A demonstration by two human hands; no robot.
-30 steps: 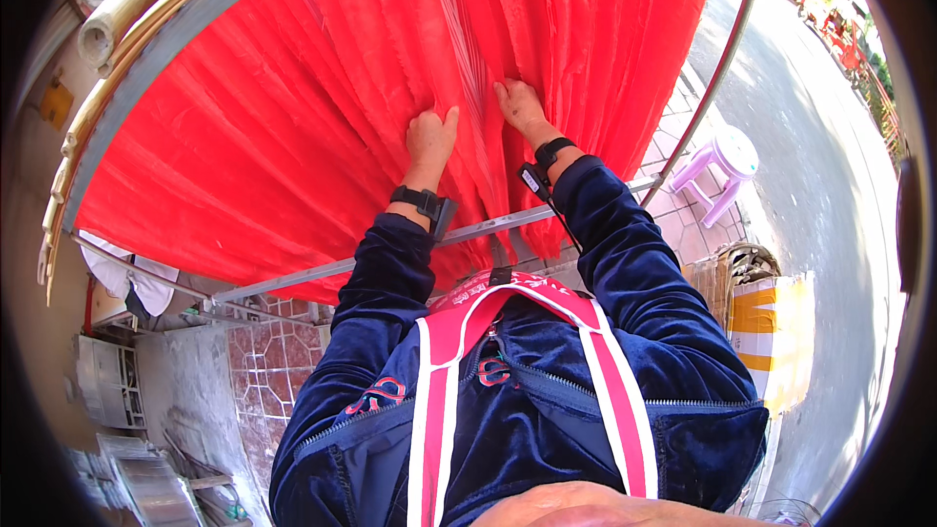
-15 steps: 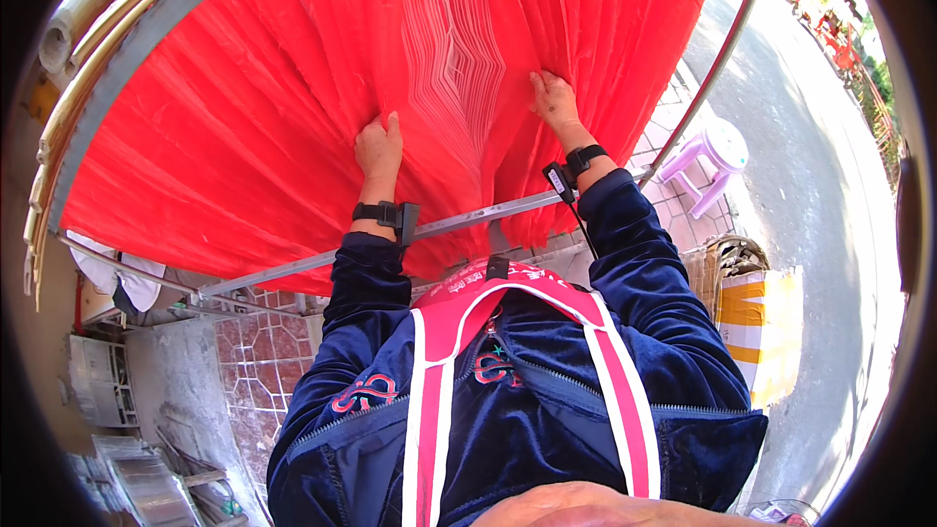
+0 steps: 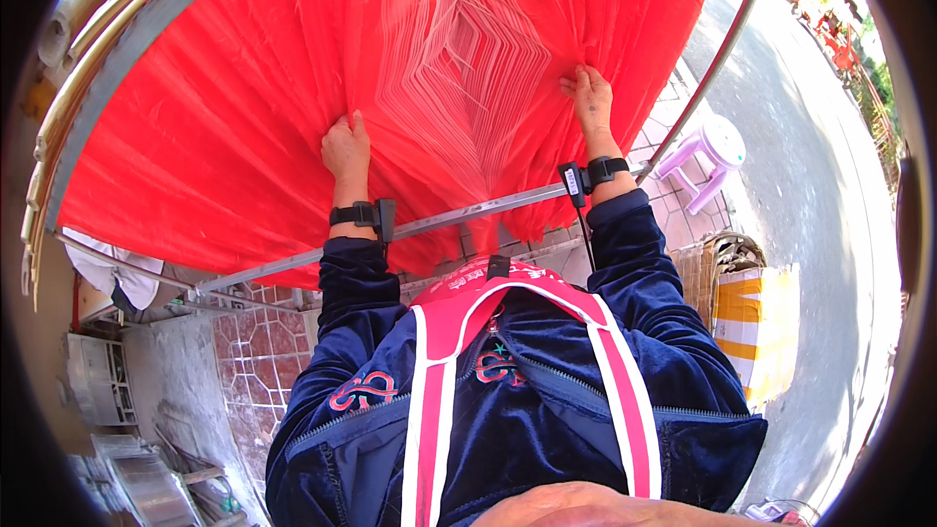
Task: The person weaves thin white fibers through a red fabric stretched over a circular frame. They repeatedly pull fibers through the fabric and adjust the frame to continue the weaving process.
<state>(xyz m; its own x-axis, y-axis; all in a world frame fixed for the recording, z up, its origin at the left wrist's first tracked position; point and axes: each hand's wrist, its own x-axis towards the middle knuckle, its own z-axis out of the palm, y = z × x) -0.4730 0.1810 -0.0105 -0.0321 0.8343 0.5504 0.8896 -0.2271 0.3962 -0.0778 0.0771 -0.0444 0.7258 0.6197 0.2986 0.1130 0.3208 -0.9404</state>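
A large sheet of red fabric (image 3: 234,127) hangs in folds inside a metal frame in front of me. Its middle is drawn out into an area of fine pale threads (image 3: 468,78), with a few loose strands across it. My left hand (image 3: 346,148) is closed on the fabric just left of the threads. To the right of them, my right hand (image 3: 590,102) grips the fabric too, fingers bent into its folds. A grey metal bar (image 3: 478,212) runs below both hands, and the cloth's lower edge droops past it. Both wrists wear black straps with small devices.
Bamboo poles (image 3: 73,15) line the frame's far left. A lilac plastic stool (image 3: 717,146) stands on paving to the right, beside a taped carton (image 3: 752,317) and a road (image 3: 830,234). Red tiles (image 3: 256,351) and metal pieces (image 3: 146,478) lie at lower left.
My hands have moved apart, the left one leftward and the right one rightward and slightly up. The threaded area between them has spread wider.
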